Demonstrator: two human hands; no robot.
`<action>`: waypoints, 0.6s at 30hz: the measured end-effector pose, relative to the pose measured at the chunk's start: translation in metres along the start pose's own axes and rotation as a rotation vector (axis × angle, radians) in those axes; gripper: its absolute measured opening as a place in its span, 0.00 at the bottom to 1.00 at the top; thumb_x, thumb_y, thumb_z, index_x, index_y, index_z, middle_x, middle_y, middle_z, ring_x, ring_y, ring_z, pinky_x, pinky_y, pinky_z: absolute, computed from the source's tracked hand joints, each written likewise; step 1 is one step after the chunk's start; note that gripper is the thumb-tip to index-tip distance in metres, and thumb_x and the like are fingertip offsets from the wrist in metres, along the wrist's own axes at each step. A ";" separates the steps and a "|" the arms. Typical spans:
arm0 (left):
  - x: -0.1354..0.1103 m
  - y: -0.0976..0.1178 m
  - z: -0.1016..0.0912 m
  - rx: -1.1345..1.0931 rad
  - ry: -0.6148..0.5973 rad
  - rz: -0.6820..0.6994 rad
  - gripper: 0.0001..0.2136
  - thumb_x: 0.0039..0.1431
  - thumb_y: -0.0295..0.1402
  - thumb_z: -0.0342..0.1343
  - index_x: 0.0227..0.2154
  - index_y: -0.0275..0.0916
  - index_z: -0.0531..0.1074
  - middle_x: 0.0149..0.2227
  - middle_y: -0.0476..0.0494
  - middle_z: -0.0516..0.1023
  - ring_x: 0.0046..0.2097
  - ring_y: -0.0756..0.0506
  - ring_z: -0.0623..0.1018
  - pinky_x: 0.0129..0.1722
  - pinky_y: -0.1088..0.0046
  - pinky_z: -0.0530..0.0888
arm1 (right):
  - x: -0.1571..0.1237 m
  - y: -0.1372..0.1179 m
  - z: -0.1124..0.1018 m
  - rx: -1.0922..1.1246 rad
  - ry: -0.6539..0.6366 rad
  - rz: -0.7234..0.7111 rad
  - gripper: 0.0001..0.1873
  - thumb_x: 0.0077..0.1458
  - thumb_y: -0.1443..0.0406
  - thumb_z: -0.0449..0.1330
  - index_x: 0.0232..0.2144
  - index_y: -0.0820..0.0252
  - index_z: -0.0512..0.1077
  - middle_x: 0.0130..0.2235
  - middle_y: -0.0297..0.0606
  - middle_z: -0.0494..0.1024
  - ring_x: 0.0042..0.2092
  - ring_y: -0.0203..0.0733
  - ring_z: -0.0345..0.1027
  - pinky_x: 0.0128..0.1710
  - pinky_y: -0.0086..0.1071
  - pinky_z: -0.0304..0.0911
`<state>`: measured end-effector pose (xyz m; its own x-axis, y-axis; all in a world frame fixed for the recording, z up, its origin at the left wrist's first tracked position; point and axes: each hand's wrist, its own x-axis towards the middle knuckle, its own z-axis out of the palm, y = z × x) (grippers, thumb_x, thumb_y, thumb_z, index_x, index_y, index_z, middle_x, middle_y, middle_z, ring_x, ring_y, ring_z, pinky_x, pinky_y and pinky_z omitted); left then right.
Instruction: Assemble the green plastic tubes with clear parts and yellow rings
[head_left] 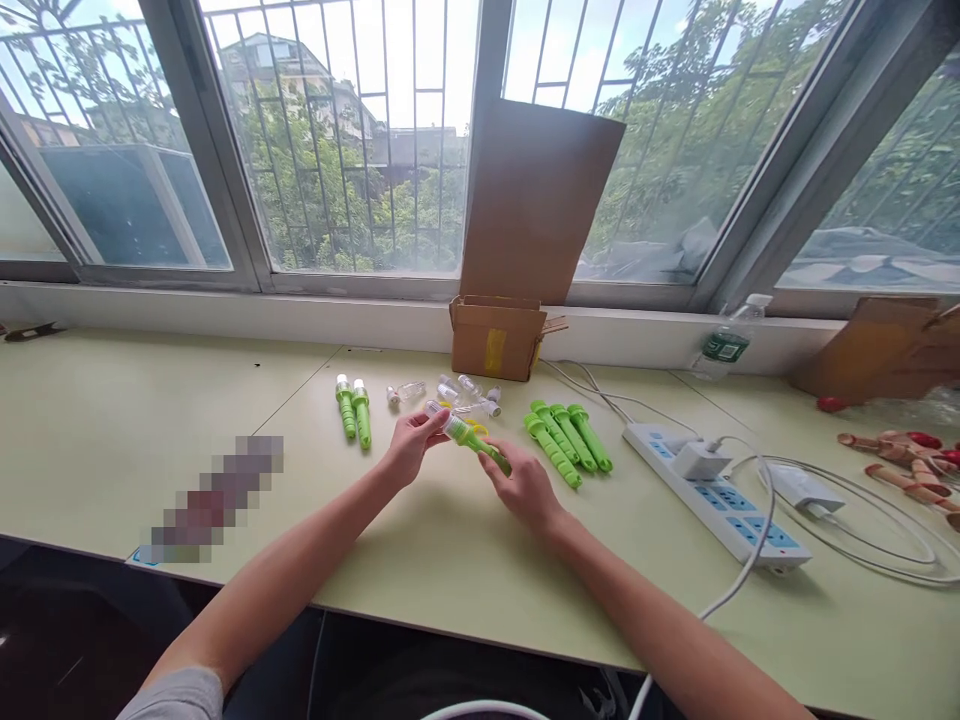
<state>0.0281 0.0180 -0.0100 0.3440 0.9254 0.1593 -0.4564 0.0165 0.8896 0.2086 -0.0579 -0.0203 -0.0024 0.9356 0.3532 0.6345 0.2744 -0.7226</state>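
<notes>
Between my two hands is a green plastic stick with a clear tube at its end [466,436], held at a slant over the table. My left hand [414,446] has its fingers closed round the clear end. The lower green end is gripped by my right hand [523,482]. Just behind my hands lie several clear plastic tubes [450,388] with white ends, and yellow rings [477,428] partly hidden. Two green sticks with white tops [353,410] lie to the left. Several green sticks without clear tubes [570,440] lie side by side on the right.
A cardboard box [495,335] with a raised flap stands by the window. At right lie a white power strip [712,495] with looping cables, a plastic bottle [731,338] and wooden pieces [904,460]. A pixelated patch covers something on the pale green table [405,560] at left.
</notes>
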 end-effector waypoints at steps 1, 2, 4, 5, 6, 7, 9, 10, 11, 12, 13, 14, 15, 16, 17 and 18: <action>0.000 -0.001 0.001 -0.007 0.019 0.003 0.14 0.49 0.40 0.63 0.33 0.32 0.76 0.34 0.40 0.79 0.36 0.46 0.77 0.45 0.65 0.72 | -0.001 0.001 0.001 -0.130 0.050 -0.074 0.21 0.57 0.52 0.50 0.46 0.57 0.70 0.39 0.43 0.76 0.29 0.40 0.66 0.29 0.32 0.57; -0.001 -0.001 0.002 -0.012 0.029 0.001 0.14 0.49 0.40 0.63 0.33 0.32 0.76 0.34 0.40 0.79 0.36 0.47 0.77 0.45 0.65 0.72 | -0.001 0.001 0.001 -0.231 0.066 -0.118 0.21 0.58 0.53 0.49 0.48 0.57 0.69 0.41 0.43 0.76 0.31 0.42 0.67 0.30 0.32 0.57; -0.001 -0.001 0.002 -0.011 0.021 -0.011 0.15 0.48 0.40 0.63 0.33 0.32 0.76 0.34 0.39 0.79 0.36 0.46 0.77 0.45 0.65 0.73 | -0.003 0.002 0.001 -0.341 0.056 -0.130 0.20 0.60 0.55 0.47 0.48 0.57 0.69 0.37 0.43 0.77 0.30 0.43 0.67 0.29 0.32 0.55; -0.001 0.000 0.002 -0.005 0.007 -0.019 0.15 0.48 0.40 0.63 0.34 0.31 0.76 0.35 0.39 0.79 0.36 0.46 0.78 0.45 0.64 0.73 | -0.004 0.001 0.001 -0.351 0.039 -0.114 0.20 0.60 0.55 0.47 0.48 0.57 0.69 0.33 0.41 0.77 0.29 0.42 0.66 0.28 0.32 0.54; -0.001 0.001 0.001 0.004 -0.006 -0.027 0.16 0.48 0.40 0.63 0.34 0.31 0.76 0.35 0.38 0.79 0.36 0.45 0.78 0.44 0.64 0.73 | -0.005 0.000 0.001 -0.333 0.014 -0.092 0.20 0.60 0.55 0.46 0.47 0.58 0.69 0.29 0.39 0.75 0.27 0.41 0.64 0.26 0.31 0.52; -0.001 0.002 0.000 0.016 -0.014 -0.034 0.16 0.48 0.40 0.63 0.34 0.31 0.76 0.34 0.38 0.79 0.36 0.45 0.78 0.44 0.64 0.73 | -0.006 -0.002 0.002 -0.283 -0.016 -0.070 0.19 0.60 0.55 0.46 0.45 0.57 0.69 0.26 0.36 0.73 0.25 0.40 0.62 0.25 0.31 0.51; -0.001 0.003 -0.003 0.036 -0.017 -0.052 0.16 0.48 0.40 0.63 0.33 0.31 0.76 0.33 0.38 0.79 0.35 0.45 0.78 0.42 0.64 0.74 | -0.006 -0.005 0.004 -0.113 -0.083 -0.033 0.19 0.60 0.53 0.46 0.41 0.57 0.70 0.22 0.32 0.68 0.23 0.37 0.58 0.25 0.30 0.50; 0.000 0.003 -0.004 0.042 -0.015 -0.061 0.16 0.48 0.40 0.64 0.33 0.31 0.76 0.33 0.39 0.79 0.35 0.45 0.78 0.41 0.64 0.74 | -0.007 -0.006 0.004 -0.002 -0.115 -0.013 0.19 0.59 0.51 0.47 0.37 0.58 0.69 0.21 0.31 0.66 0.23 0.35 0.56 0.24 0.29 0.50; 0.000 0.003 -0.005 0.045 -0.014 -0.067 0.16 0.47 0.40 0.64 0.32 0.31 0.76 0.32 0.39 0.79 0.34 0.45 0.78 0.40 0.65 0.74 | -0.007 -0.007 0.005 0.117 -0.148 0.017 0.20 0.59 0.50 0.47 0.33 0.58 0.68 0.21 0.30 0.63 0.22 0.34 0.53 0.23 0.28 0.49; 0.000 0.003 -0.006 0.046 -0.015 -0.071 0.15 0.47 0.40 0.64 0.31 0.31 0.76 0.32 0.40 0.79 0.34 0.46 0.78 0.40 0.65 0.74 | -0.006 -0.008 0.006 0.238 -0.186 0.059 0.21 0.57 0.48 0.48 0.30 0.59 0.66 0.20 0.28 0.60 0.21 0.33 0.51 0.22 0.28 0.48; 0.000 0.003 -0.007 0.046 -0.019 -0.072 0.15 0.47 0.40 0.64 0.31 0.31 0.76 0.32 0.40 0.79 0.33 0.46 0.78 0.39 0.65 0.74 | -0.006 -0.008 0.005 0.353 -0.234 0.114 0.22 0.56 0.47 0.49 0.28 0.59 0.64 0.20 0.27 0.58 0.20 0.31 0.48 0.20 0.27 0.45; 0.000 0.004 -0.007 0.046 -0.027 -0.071 0.15 0.46 0.40 0.64 0.31 0.32 0.76 0.31 0.41 0.79 0.33 0.46 0.78 0.40 0.65 0.74 | -0.006 -0.008 0.004 0.458 -0.289 0.180 0.22 0.55 0.46 0.49 0.27 0.58 0.63 0.20 0.26 0.57 0.19 0.30 0.45 0.18 0.26 0.43; 0.000 0.004 -0.007 0.047 -0.038 -0.069 0.15 0.46 0.40 0.64 0.30 0.32 0.76 0.31 0.41 0.79 0.33 0.46 0.78 0.40 0.65 0.74 | -0.006 -0.008 0.002 0.547 -0.348 0.248 0.22 0.54 0.45 0.50 0.28 0.58 0.63 0.20 0.26 0.56 0.18 0.28 0.42 0.17 0.26 0.39; 0.000 0.004 -0.007 0.049 -0.049 -0.067 0.15 0.46 0.41 0.64 0.31 0.32 0.76 0.31 0.41 0.79 0.33 0.46 0.78 0.40 0.64 0.74 | -0.005 -0.008 0.000 0.621 -0.403 0.309 0.22 0.54 0.45 0.51 0.29 0.58 0.63 0.20 0.25 0.56 0.18 0.28 0.39 0.16 0.25 0.37; -0.001 0.005 -0.007 0.054 -0.059 -0.067 0.15 0.46 0.41 0.64 0.31 0.32 0.76 0.31 0.41 0.79 0.33 0.46 0.78 0.40 0.63 0.74 | -0.005 -0.007 -0.002 0.681 -0.451 0.360 0.22 0.53 0.45 0.52 0.31 0.58 0.64 0.20 0.25 0.56 0.17 0.27 0.38 0.15 0.25 0.35; -0.001 0.005 -0.007 0.058 -0.065 -0.068 0.16 0.46 0.42 0.64 0.31 0.32 0.76 0.31 0.41 0.79 0.34 0.45 0.78 0.40 0.63 0.74 | -0.004 -0.006 -0.005 0.731 -0.494 0.400 0.22 0.53 0.45 0.52 0.32 0.58 0.64 0.19 0.24 0.56 0.17 0.27 0.37 0.15 0.25 0.34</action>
<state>0.0200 0.0199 -0.0085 0.4257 0.8964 0.1234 -0.3824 0.0546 0.9224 0.2083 -0.0647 -0.0143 -0.3215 0.9318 -0.1685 0.0219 -0.1706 -0.9851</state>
